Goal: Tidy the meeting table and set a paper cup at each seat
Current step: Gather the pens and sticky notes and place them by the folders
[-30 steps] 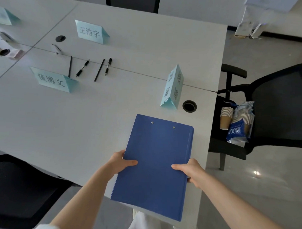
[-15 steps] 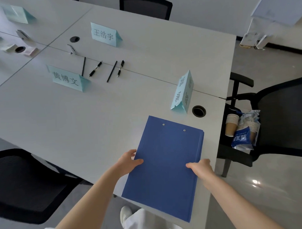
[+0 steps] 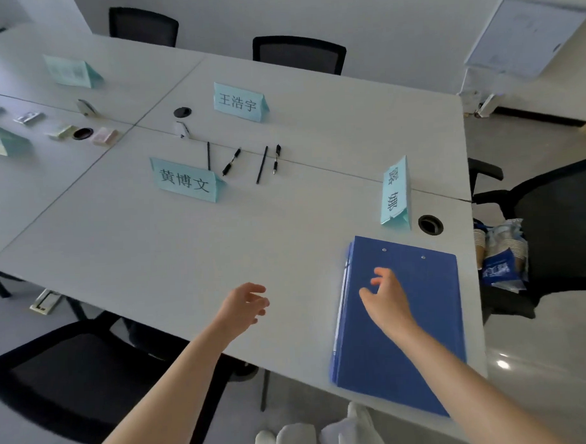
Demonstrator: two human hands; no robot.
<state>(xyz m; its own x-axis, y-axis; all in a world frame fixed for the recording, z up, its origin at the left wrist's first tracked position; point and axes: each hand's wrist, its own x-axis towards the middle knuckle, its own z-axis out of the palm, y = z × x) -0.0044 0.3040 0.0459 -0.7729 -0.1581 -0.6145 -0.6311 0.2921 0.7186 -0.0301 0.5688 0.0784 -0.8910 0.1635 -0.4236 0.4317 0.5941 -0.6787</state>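
On the black mesh chair (image 3: 557, 232) at the far right sit the brown paper cups in their plastic sleeve (image 3: 500, 247), nearer the right hand (image 3: 385, 295) (empty, fingers loosely spread above the flat blue folder (image 3: 421, 317)) than the empty, relaxed left hand (image 3: 244, 303).

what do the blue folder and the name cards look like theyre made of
Blue folder: probably plastic-coated board, given its smooth matte cover and two metal rivets. Name cards: folded pale teal paper or thin card, standing as tents with printed black characters.
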